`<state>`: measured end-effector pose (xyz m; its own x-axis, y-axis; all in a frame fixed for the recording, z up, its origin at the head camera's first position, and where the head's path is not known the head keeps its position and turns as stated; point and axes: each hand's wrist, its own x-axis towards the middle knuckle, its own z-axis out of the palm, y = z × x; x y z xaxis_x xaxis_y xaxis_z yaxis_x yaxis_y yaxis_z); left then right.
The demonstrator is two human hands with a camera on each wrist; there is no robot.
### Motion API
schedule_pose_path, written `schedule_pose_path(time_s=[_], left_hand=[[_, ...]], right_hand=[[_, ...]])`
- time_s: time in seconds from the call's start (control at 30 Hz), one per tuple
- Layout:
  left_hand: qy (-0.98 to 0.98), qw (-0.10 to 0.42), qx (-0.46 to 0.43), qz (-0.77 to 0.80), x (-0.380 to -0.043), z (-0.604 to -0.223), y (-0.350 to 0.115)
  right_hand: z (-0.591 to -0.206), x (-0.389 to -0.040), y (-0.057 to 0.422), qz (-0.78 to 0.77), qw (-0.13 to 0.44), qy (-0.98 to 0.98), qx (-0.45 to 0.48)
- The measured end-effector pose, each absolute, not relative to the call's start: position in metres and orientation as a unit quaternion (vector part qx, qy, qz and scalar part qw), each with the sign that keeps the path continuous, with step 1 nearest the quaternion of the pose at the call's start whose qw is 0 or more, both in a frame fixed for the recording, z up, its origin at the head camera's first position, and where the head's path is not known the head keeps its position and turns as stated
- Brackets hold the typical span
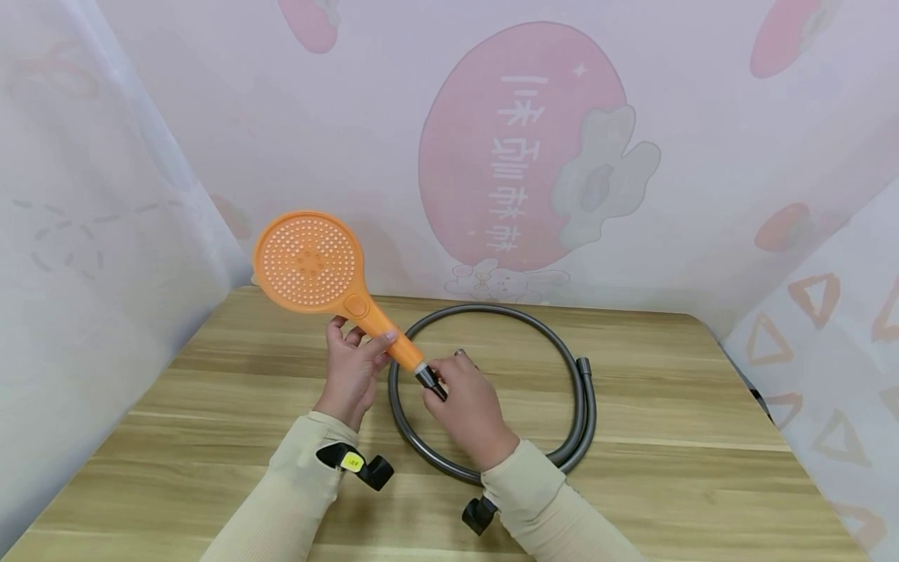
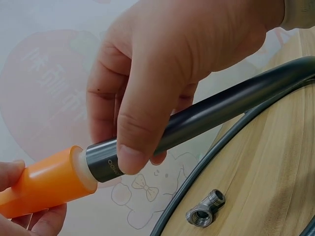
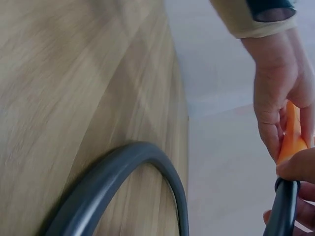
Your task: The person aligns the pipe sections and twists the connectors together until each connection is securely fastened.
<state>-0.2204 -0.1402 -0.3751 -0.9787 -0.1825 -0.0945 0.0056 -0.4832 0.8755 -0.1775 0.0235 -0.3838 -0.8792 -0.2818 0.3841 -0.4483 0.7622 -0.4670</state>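
My left hand [image 1: 347,378] grips the handle of an orange shower head [image 1: 309,261]. The round spray face, dotted with nozzles, tilts up to the left above the table. A dark grey shower hose [image 1: 588,398] runs from the handle's lower end and coils on the table. Its end nut [image 2: 101,160] sits against the handle, with a whitish ring showing between the two. Thumb and fingers of my right hand [image 1: 474,406] pinch that nut, as the left wrist view shows close up.
A small metal tee fitting [image 2: 205,209] lies on the wooden table [image 1: 667,445] inside the hose loop, mostly hidden by the right hand in the head view. At the coil's right is the hose's other end [image 1: 584,365]. Printed curtains [image 1: 351,156] stand behind and beside the table.
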Motion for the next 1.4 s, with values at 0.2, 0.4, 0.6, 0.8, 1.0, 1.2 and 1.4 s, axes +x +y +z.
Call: schedule_pose_path(time_s=[0.2, 0.4, 0.6, 0.8, 1.0, 1.2, 1.4], left_hand=[[-0.504, 0.053, 0.087, -0.857, -0.2195, -0.3750, -0.1408], [-0.506, 0.054, 0.085, -0.857, -0.2187, -0.3750, -0.1414], [-0.507, 0.053, 0.087, -0.856, -0.2183, -0.3753, -0.1415], [-0.508, 0.053, 0.084, -0.855, -0.2176, -0.3750, -0.1414], [-0.512, 0.050, 0.082, -0.854, -0.2168, -0.3739, -0.1425], [-0.512, 0.045, 0.081, -0.854, -0.2160, -0.3737, -0.1439], [-0.515, 0.046, 0.082, -0.852, -0.2140, -0.3732, -0.1437]], right_hand=[[-0.3848, -0.1753, 0.0227, 0.232, 0.202, -0.926, 0.217], [-0.3857, -0.1742, 0.0222, 0.220, 0.214, -0.927, 0.215], [-0.3862, -0.1740, 0.0221, 0.225, 0.216, -0.928, 0.206], [-0.3861, -0.1732, 0.0222, 0.229, 0.214, -0.928, 0.202], [-0.3868, -0.1732, 0.0222, 0.224, 0.214, -0.928, 0.207], [-0.3843, -0.1714, 0.0222, 0.229, 0.195, -0.931, 0.205], [-0.3822, -0.1705, 0.0235, 0.250, 0.180, -0.928, 0.211]])
